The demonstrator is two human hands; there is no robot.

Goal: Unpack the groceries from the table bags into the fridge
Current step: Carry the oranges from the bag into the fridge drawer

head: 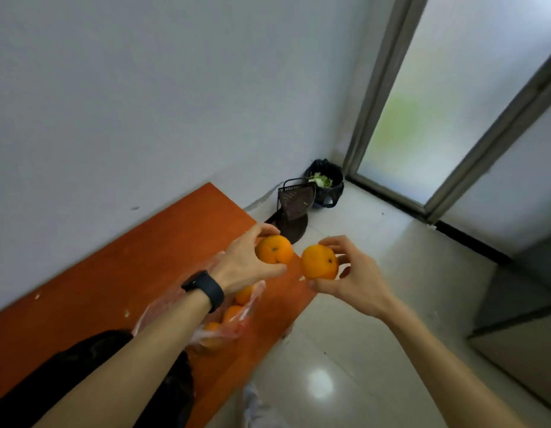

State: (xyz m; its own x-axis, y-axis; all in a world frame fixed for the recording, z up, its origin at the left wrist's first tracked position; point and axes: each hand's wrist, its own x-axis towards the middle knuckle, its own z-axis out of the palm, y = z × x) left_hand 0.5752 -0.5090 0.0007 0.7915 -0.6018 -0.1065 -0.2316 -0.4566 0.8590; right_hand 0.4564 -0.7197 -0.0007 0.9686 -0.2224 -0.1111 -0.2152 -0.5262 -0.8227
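My left hand [244,262] grips an orange [274,250] above the far end of the orange-brown table [129,273]. Beside it my right hand [349,278] holds a second orange [319,262] between thumb and fingers, just past the table's edge. Below my left wrist lies a clear plastic bag [218,325] with several more oranges [232,313] inside. A black bag [91,366] sits on the table nearer to me, partly hidden by my left forearm. The fridge is not in view.
A dark dustpan [294,208] and a black bin [325,183] with green scraps stand in the corner by the wall. A frosted glass door [438,103] is on the right. The glossy tiled floor [360,319] stretches to the right; a crumpled plastic bag [255,406] lies on it.
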